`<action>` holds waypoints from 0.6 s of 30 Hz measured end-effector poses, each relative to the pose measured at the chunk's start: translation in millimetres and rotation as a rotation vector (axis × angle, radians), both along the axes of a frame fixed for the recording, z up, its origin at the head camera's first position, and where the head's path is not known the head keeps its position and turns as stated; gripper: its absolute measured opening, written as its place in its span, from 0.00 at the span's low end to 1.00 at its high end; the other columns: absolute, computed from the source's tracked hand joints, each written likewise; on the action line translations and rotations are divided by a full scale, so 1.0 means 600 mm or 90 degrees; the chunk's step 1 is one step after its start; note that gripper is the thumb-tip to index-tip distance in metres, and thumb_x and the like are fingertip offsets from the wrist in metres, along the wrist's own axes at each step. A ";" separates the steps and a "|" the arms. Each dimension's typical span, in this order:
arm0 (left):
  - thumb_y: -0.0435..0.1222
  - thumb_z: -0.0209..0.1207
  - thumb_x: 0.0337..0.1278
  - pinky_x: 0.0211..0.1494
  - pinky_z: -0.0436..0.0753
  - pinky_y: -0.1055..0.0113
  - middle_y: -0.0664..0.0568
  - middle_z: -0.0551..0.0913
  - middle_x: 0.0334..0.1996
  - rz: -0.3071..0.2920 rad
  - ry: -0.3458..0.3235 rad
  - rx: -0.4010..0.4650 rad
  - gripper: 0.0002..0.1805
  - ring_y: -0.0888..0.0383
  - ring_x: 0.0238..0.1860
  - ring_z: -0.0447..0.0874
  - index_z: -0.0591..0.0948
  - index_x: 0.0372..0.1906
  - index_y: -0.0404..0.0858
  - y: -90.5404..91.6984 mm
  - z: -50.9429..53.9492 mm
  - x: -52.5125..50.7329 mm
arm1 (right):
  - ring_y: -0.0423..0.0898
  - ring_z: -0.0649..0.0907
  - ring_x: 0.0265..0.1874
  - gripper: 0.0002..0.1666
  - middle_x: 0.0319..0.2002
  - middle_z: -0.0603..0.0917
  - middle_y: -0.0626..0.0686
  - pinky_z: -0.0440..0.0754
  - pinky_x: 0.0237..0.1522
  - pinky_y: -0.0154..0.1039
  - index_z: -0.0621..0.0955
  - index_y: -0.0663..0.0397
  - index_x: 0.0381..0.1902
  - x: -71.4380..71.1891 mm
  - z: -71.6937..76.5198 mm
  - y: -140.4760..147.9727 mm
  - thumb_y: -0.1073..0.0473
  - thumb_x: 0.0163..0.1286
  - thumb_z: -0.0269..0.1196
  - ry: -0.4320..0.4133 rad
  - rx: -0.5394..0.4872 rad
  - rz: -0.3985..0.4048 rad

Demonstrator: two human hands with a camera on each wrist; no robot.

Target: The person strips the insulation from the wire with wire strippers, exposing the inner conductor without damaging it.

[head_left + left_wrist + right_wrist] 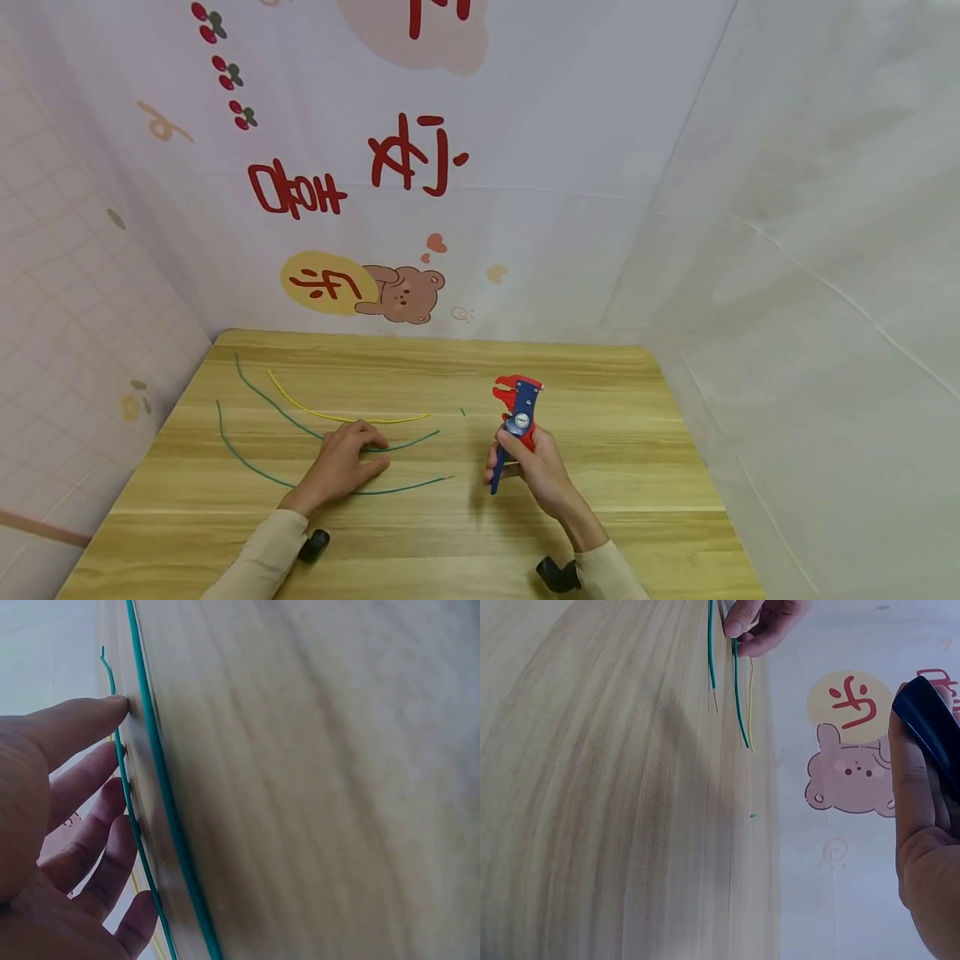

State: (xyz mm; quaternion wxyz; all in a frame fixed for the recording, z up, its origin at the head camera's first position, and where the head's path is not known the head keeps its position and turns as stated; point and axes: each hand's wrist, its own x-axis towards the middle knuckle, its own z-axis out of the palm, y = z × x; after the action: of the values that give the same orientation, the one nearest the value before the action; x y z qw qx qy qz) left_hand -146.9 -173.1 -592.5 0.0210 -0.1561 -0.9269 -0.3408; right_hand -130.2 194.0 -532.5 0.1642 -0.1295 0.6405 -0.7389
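My right hand (547,475) grips a red and blue wire stripper (521,412) by its handles, held above the table with its head pointing away from me. In the right wrist view, only a dark blue handle (928,720) of it shows. The left hand (345,458) is at the middle green wire (281,410), thumb and fingers apart, fingertips close to the wire or touching it. Nearer to me lies another green wire (251,468), passing under the left hand or wrist, bare strands at its right end (716,701). Beyond the fingers lies a yellow wire (322,414).
A tiny green scrap (462,412) lies between the wires and the stripper. The wooden table (420,550) meets a printed cloth (525,208) at its back edge, with pale cloth on both sides. Dark wrist cameras (557,575) sit by both sleeves.
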 end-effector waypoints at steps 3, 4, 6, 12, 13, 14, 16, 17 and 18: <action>0.36 0.81 0.64 0.60 0.72 0.45 0.53 0.90 0.48 0.001 -0.002 -0.001 0.07 0.48 0.54 0.85 0.93 0.42 0.46 0.001 0.001 0.000 | 0.45 0.94 0.35 0.16 0.37 0.89 0.51 0.97 0.46 0.53 0.74 0.59 0.58 0.000 0.002 -0.001 0.50 0.94 0.55 -0.004 0.002 -0.002; 0.35 0.81 0.63 0.60 0.72 0.45 0.53 0.90 0.48 0.002 -0.001 -0.001 0.07 0.48 0.54 0.85 0.93 0.41 0.47 0.001 0.002 0.000 | 0.45 0.94 0.35 0.16 0.37 0.89 0.51 0.97 0.46 0.53 0.74 0.59 0.58 0.000 0.002 -0.001 0.50 0.94 0.55 -0.004 0.003 -0.003; 0.35 0.81 0.63 0.60 0.72 0.44 0.53 0.90 0.47 0.002 -0.002 -0.001 0.07 0.48 0.53 0.85 0.93 0.40 0.47 0.001 0.002 0.000 | 0.45 0.94 0.35 0.16 0.38 0.89 0.51 0.97 0.46 0.53 0.74 0.59 0.58 -0.001 0.004 -0.003 0.50 0.94 0.55 -0.002 0.001 -0.002; 0.34 0.81 0.63 0.56 0.70 0.51 0.55 0.89 0.46 0.001 0.003 -0.008 0.09 0.49 0.52 0.85 0.90 0.34 0.51 0.001 -0.001 -0.001 | 0.45 0.94 0.35 0.14 0.37 0.89 0.51 0.97 0.46 0.53 0.74 0.58 0.58 -0.001 0.001 -0.005 0.52 0.94 0.55 0.001 -0.002 0.003; 0.34 0.81 0.63 0.56 0.69 0.52 0.55 0.89 0.46 0.002 0.005 -0.009 0.10 0.50 0.52 0.85 0.90 0.33 0.51 0.002 -0.001 -0.001 | 0.45 0.94 0.35 0.14 0.37 0.89 0.51 0.97 0.46 0.52 0.74 0.58 0.58 -0.001 0.000 -0.005 0.52 0.94 0.56 0.001 -0.001 0.003; 0.34 0.81 0.63 0.55 0.69 0.52 0.56 0.89 0.45 0.003 0.008 -0.010 0.11 0.50 0.51 0.85 0.89 0.32 0.52 0.002 -0.001 -0.001 | 0.45 0.94 0.35 0.14 0.37 0.89 0.51 0.97 0.46 0.52 0.74 0.59 0.58 -0.001 0.000 -0.005 0.52 0.94 0.55 0.003 0.000 0.004; 0.34 0.81 0.63 0.55 0.69 0.52 0.56 0.89 0.45 0.005 0.010 -0.013 0.12 0.50 0.51 0.85 0.89 0.31 0.53 0.002 -0.002 -0.001 | 0.44 0.94 0.35 0.14 0.37 0.89 0.51 0.97 0.46 0.51 0.74 0.59 0.58 -0.001 0.000 -0.005 0.52 0.94 0.55 0.003 0.001 0.005; 0.34 0.80 0.64 0.55 0.68 0.52 0.57 0.89 0.44 0.005 0.009 -0.014 0.12 0.51 0.51 0.85 0.89 0.31 0.53 0.002 -0.002 -0.001 | 0.44 0.94 0.35 0.14 0.37 0.89 0.51 0.97 0.46 0.51 0.74 0.59 0.58 -0.001 0.000 -0.005 0.52 0.94 0.55 0.003 0.002 0.005; 0.34 0.80 0.64 0.55 0.69 0.52 0.57 0.89 0.44 0.005 0.008 -0.016 0.12 0.51 0.51 0.85 0.89 0.31 0.53 0.002 -0.002 -0.001 | 0.44 0.94 0.35 0.14 0.37 0.89 0.51 0.97 0.46 0.52 0.74 0.59 0.58 -0.001 0.000 -0.005 0.52 0.94 0.55 0.002 0.003 0.005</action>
State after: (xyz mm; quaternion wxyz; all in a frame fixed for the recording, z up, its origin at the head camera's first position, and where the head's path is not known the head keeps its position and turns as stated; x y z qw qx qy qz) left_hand -147.6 -171.6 -593.6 0.0266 -0.1545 -0.9314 -0.3284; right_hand -130.5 190.7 -532.7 0.1661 -0.1328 0.6418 -0.7368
